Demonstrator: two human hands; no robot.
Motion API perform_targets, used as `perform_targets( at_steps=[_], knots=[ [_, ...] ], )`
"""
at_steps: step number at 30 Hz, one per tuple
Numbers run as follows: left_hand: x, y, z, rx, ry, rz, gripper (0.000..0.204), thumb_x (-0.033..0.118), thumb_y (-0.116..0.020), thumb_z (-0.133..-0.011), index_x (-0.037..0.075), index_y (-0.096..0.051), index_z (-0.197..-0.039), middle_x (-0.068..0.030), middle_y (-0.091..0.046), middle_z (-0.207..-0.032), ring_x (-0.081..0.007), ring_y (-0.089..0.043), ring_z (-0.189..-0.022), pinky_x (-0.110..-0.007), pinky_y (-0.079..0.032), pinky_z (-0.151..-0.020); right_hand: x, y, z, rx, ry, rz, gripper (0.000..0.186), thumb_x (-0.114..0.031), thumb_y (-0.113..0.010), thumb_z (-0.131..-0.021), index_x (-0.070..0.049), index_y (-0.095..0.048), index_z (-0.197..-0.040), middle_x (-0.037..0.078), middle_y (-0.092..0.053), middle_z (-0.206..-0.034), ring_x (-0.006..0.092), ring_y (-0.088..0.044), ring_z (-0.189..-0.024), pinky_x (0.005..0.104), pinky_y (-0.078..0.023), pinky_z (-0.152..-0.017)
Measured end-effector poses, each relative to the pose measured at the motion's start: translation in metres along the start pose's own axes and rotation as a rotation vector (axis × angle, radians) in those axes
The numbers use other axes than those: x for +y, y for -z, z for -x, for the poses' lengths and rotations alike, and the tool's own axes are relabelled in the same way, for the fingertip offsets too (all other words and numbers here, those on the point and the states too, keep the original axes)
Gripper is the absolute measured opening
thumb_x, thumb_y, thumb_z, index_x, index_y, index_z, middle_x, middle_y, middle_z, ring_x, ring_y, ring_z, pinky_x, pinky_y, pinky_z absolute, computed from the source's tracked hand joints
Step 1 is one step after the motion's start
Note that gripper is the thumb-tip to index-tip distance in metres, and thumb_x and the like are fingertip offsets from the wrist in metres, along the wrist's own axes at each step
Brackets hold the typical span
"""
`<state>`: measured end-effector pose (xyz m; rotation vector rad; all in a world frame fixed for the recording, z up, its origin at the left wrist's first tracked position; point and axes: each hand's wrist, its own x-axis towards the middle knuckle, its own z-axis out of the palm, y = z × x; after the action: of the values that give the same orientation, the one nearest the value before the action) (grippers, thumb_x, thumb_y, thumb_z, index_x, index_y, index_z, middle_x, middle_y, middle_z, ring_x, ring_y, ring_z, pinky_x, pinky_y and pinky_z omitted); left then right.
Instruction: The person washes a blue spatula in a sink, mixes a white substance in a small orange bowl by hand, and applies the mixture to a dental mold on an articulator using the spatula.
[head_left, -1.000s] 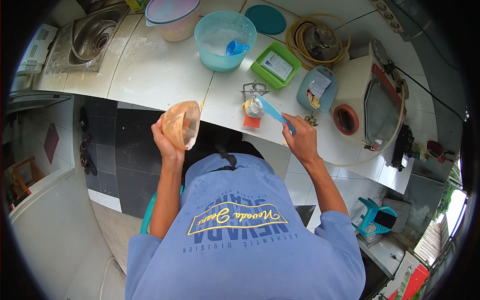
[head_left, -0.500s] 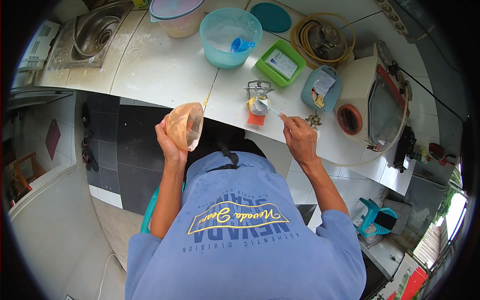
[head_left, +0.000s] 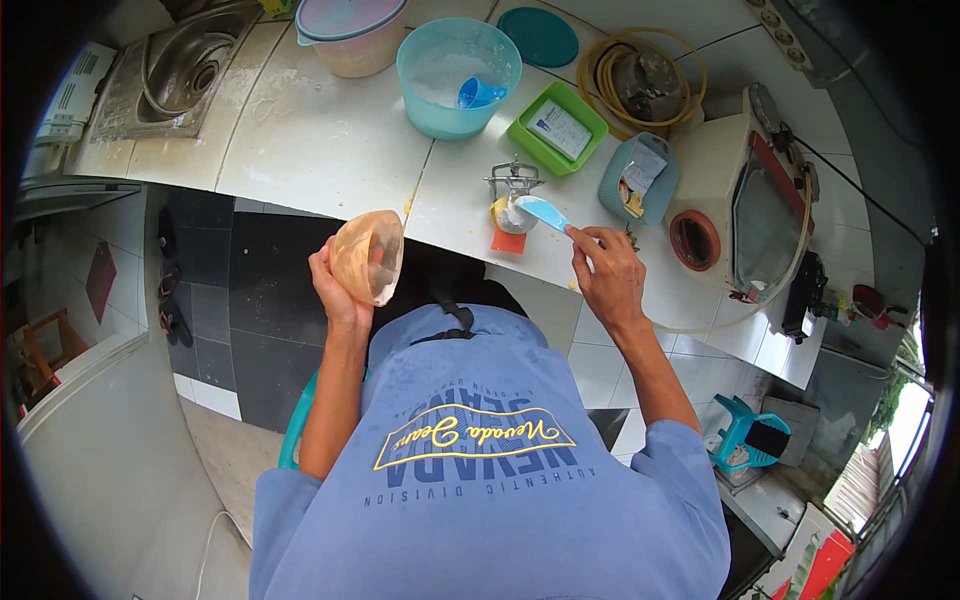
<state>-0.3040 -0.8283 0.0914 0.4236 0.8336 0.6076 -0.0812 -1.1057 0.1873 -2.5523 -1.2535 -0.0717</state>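
The left hand (head_left: 335, 290) was closed around a small orange-brown bowl (head_left: 368, 256), held up off the table and tilted so its mouth faced toward the right hand. The right hand (head_left: 608, 280) was pinched shut on the handle of a light-blue spatula (head_left: 545, 213), whose blade reached forward-left of the hand to a small metal-clamped jar (head_left: 513, 205) with something white at its mouth, standing on an orange square at the table (head_left: 330, 150) edge.

To do this step well, I judged the blade should stay flat against the white stuff so a full scoop lifted cleanly — a steep angle would likely smear it on the rim. The bowl sat well to the left of the spatula (a fair gap over the floor), so bringing it closer under the blade before any transfer would probably spare drips.

Beyond the right hand stood a turquoise tub (head_left: 458, 75) with a blue scoop inside, a green tray (head_left: 557, 127) just right of it, and a pink-lidded bowl (head_left: 348, 30) farther left.
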Motion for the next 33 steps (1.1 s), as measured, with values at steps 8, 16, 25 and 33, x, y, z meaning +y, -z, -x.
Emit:
perform_targets(
  at_steps=[8, 16, 25, 33],
  knots=[
    [-0.002, 0.005, 0.001, 0.045, 0.002, 0.016, 0.044, 0.035, -0.037, -0.096, 0.005, -0.059, -0.12, -0.0151, -0.064, -0.122, -0.0312, -0.063, -0.114, -0.049, -0.054, -0.098, -0.002, -0.001, 0.006, -0.048, 0.019, 0.0, 0.033, -0.007, -0.071, -0.082, -0.013, -0.073, -0.114, 0.004, -0.069, -0.095, 0.022, -0.064, -0.081, 0.0361, -0.053, -0.066],
    [-0.002, 0.01, 0.002, 0.081, 0.025, 0.049, 0.045, 0.035, -0.037, -0.096, 0.005, -0.059, -0.121, -0.0149, -0.064, -0.122, -0.0302, -0.063, -0.113, -0.048, -0.054, -0.096, -0.012, -0.008, 0.016, -0.061, -0.046, -0.067, 0.03, -0.005, -0.069, -0.085, -0.009, -0.072, -0.115, 0.006, -0.069, -0.087, 0.023, -0.065, -0.075, 0.0361, -0.053, -0.067],
    [-0.001, 0.006, 0.0, 0.065, 0.069, 0.063, 0.04, 0.037, -0.036, -0.097, 0.009, -0.059, -0.115, -0.0114, -0.064, -0.12, -0.0267, -0.064, -0.112, -0.046, -0.053, -0.096, -0.021, -0.008, 0.021, -0.02, -0.05, -0.035, 0.031, -0.004, -0.069, -0.084, -0.009, -0.072, -0.114, 0.006, -0.069, -0.087, 0.0231, -0.065, -0.075, 0.0356, -0.053, -0.065],
    [0.001, -0.024, 0.002, -0.031, 0.232, 0.279, 0.051, 0.035, -0.036, -0.092, 0.007, -0.057, -0.128, -0.0125, -0.059, -0.124, -0.0325, -0.059, -0.117, -0.057, -0.051, -0.095, -0.043, -0.004, 0.015, -0.173, -0.461, -0.621, 0.028, -0.007, -0.066, -0.091, -0.006, -0.071, -0.119, 0.007, -0.075, -0.092, 0.0135, -0.066, -0.072, 0.0282, -0.051, -0.065]
  ],
)
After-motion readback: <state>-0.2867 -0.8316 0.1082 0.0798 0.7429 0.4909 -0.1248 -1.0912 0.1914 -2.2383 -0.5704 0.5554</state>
